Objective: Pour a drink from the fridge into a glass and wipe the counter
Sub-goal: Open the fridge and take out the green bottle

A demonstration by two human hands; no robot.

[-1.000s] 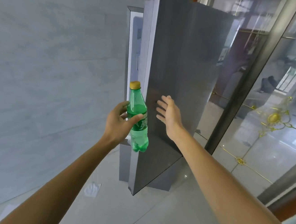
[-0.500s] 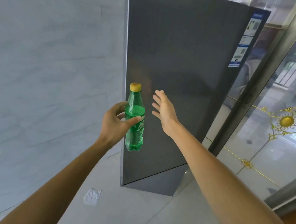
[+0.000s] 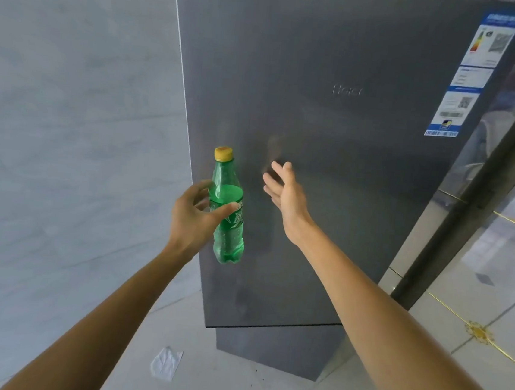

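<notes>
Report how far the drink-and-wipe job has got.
Done: the green bottle is out, gripped by the left hand, and the fridge door looks closed. In hand: the open right hand is at the door. Left: the yellow cap is still on; no glass or counter is in view, so pouring and wiping remain.

Shut fridge door [image 3: 334, 139] directly ahead of hands.

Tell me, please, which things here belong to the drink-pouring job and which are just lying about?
Job in hand:
- bottle, held by the left hand
- fridge, with the right hand open by its door

Lying about:
- paper scrap on the floor
- stickers on the fridge
</notes>
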